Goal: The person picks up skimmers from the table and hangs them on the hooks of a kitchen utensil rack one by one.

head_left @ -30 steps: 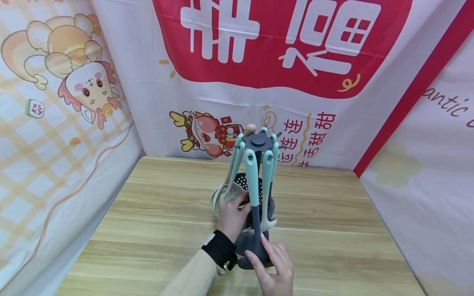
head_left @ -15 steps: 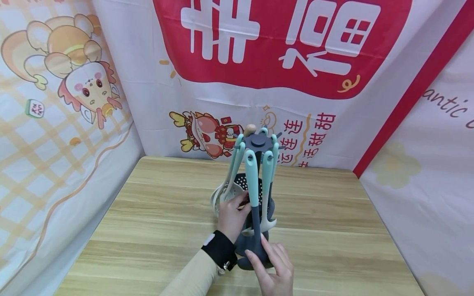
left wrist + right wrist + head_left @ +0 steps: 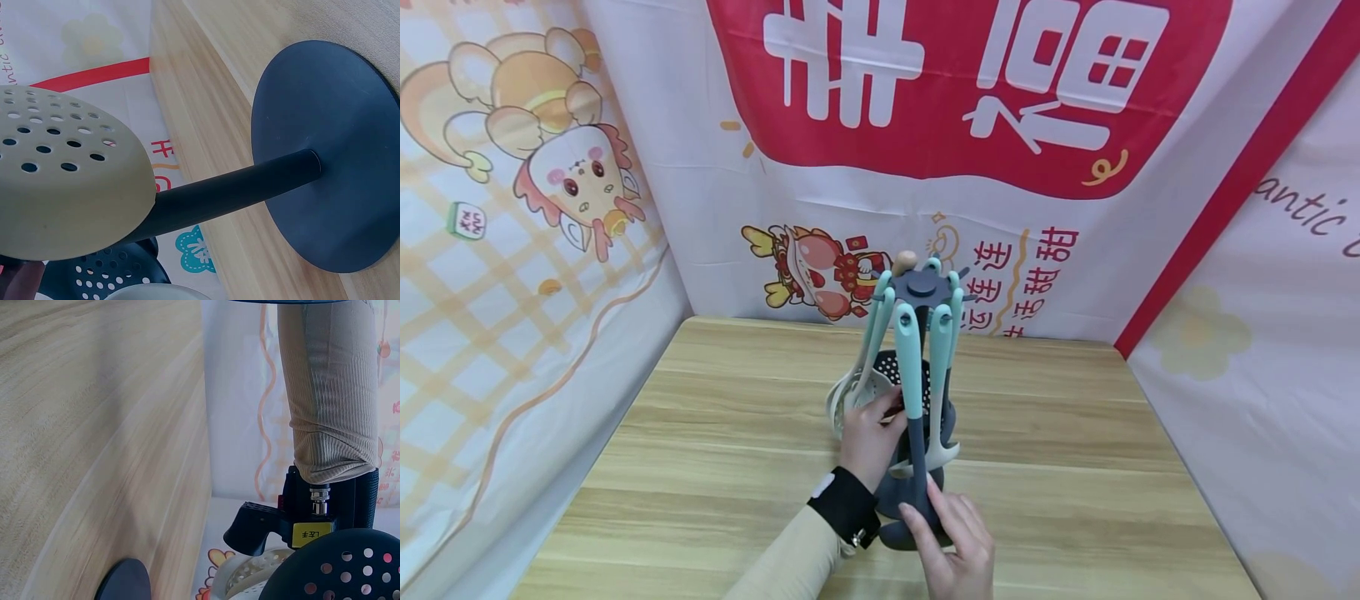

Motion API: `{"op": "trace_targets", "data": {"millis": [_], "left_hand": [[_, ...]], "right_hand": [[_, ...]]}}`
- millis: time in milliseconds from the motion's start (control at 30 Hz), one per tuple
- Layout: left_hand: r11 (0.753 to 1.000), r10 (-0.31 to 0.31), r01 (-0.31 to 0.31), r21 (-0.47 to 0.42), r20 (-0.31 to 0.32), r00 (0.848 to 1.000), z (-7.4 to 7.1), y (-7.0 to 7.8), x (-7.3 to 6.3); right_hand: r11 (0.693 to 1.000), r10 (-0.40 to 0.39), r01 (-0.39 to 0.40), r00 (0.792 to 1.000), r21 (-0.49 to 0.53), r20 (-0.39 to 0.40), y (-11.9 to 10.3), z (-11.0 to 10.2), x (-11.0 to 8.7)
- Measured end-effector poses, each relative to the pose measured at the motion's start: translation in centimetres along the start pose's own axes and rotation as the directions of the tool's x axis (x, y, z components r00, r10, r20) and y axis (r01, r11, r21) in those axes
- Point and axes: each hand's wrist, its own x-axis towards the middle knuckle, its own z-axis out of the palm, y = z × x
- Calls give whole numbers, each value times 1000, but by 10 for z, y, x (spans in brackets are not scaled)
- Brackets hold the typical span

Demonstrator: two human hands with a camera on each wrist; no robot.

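A dark rotating-type rack top [image 3: 922, 286] bears several hanging kitchen utensils with teal handles. My right hand [image 3: 957, 542] pinches the rounded lower end of the front dark ladle [image 3: 917, 458] between thumb and fingers. My left hand [image 3: 867, 437] reaches in among the utensils, fingertips bent near the dark perforated skimmer [image 3: 886, 365]; what they hold is hidden, so I cannot tell. In the left wrist view a cream perforated skimmer [image 3: 62, 206] covers most of that hand, leaving a fingertip [image 3: 22, 281] at the lower left. A white ladle [image 3: 940, 454] hangs beside the dark one.
The rack's dark pole [image 3: 237, 187] rises from a round base [image 3: 331, 156] on the wooden table [image 3: 737, 400]. Printed cloth [image 3: 1000, 167] hangs behind and at both sides. The left sleeve [image 3: 328, 394] and its black wrist camera [image 3: 337, 506] pass close by the utensils.
Both hands keep their places on and among the utensils. The whole head view has shifted very slightly.
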Motion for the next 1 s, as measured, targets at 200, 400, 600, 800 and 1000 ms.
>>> {"op": "trace_targets", "data": {"millis": [200,400,600,800,1000], "left_hand": [[1000,1,-1,3,2,1000,0,0,0],[1000,6,-6,3,-4,1000,0,0,-1],[1000,10,-10,0,-10,1000,0,1,0],[1000,15,-15,-4,-10,1000,1,0,0],[1000,-26,26,-4,31,999,-1,1,0]], "right_hand": [[1000,20,-20,1000,-18,-2,-1,0,0],[999,29,-29,1000,-36,-5,0,0,1],[996,93,-93,995,-11,22,-2,0,2],[978,208,-208,977,5,44,-6,0,3],[991,107,-107,994,84,1,0,1,5]]}}
